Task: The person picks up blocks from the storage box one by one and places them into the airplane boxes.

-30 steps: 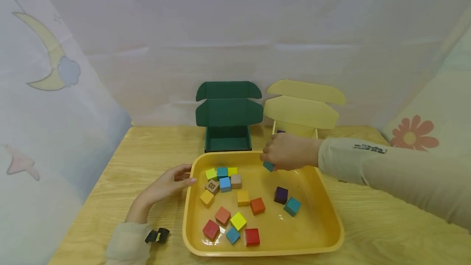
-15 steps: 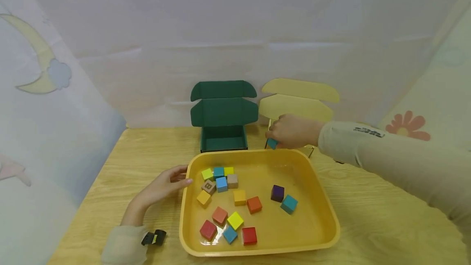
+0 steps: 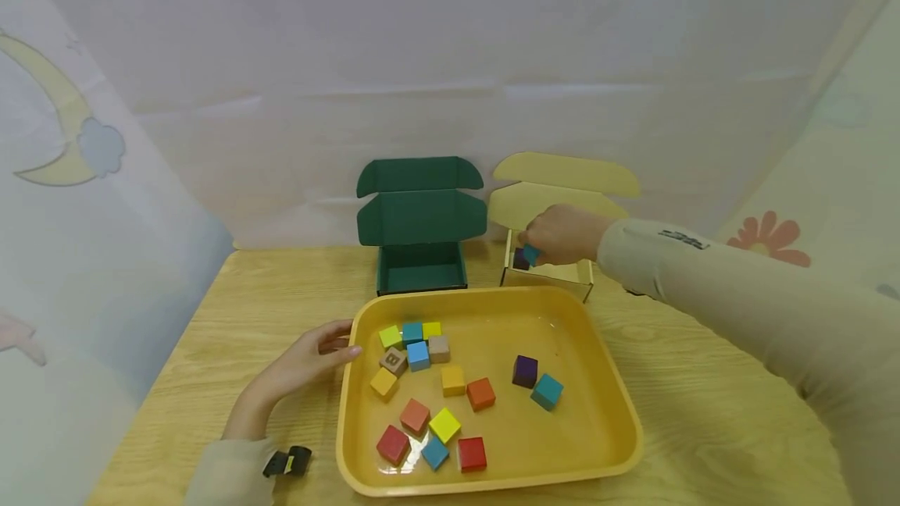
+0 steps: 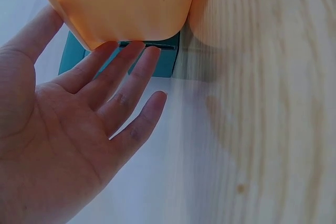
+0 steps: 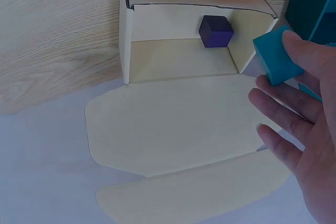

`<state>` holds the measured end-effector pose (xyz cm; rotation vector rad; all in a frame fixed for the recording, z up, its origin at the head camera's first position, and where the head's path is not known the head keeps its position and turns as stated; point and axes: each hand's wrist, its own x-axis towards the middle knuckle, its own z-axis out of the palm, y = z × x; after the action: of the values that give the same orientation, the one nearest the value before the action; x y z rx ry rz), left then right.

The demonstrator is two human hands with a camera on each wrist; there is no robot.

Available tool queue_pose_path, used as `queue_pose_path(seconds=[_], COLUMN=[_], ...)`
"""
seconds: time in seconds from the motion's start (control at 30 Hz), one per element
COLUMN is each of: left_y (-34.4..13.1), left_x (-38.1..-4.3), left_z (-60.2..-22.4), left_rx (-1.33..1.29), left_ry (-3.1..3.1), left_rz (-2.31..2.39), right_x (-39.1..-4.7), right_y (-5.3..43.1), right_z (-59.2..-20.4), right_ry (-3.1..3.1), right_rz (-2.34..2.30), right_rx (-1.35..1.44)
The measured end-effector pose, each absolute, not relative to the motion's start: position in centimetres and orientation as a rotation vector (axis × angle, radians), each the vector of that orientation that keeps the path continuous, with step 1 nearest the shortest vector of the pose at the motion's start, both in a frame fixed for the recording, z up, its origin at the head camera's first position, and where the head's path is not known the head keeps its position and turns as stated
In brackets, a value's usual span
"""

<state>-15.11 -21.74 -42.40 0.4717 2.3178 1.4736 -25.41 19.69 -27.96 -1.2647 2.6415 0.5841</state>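
My right hand (image 3: 566, 234) pinches a teal cube (image 5: 277, 56) between thumb and fingers, over the left part of the pale yellow cardboard box (image 3: 544, 280). A dark purple cube (image 5: 216, 31) lies inside that box, just apart from the held cube in the right wrist view. At the left side of the orange-yellow tray (image 3: 349, 404), my left hand (image 3: 309, 361) rests with its thumb at the rim. In the left wrist view the fingers (image 4: 128, 95) are loosely extended against the tray's outer wall.
Several coloured cubes lie in the tray, among them a purple cube (image 3: 524, 372), a teal cube (image 3: 547, 392) and a red cube (image 3: 472, 454). A dark green box (image 3: 422, 278) with its lid raised stands behind the tray, left of the yellow box.
My right hand has carried the teal cube from above the tray's back edge, up and back to the yellow box. The left hand stays at the tray's side. The head view has shifted slightly.
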Motion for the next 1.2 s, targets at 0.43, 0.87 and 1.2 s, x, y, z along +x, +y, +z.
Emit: queue_pose_path(seconds=[0.43,0.87,1.2], left_y=[-21.7,-22.2,-22.0], left_x=[-15.0,-14.8,-14.8], left_z=[-42.2,-42.3,-42.4], left_rx=[0.426,0.425,0.455], left_ry=[2.341,2.343,2.322], left_rz=[1.445,1.473,1.491], right_x=[-25.8,-27.3,-28.9], right_y=[20.2,19.7,20.9], right_z=[-29.5,-30.4,-32.7], right_ry=[2.61,2.619,2.645], right_rz=[0.541,0.618,0.632], right_rx=[-1.115,-1.106,-1.073])
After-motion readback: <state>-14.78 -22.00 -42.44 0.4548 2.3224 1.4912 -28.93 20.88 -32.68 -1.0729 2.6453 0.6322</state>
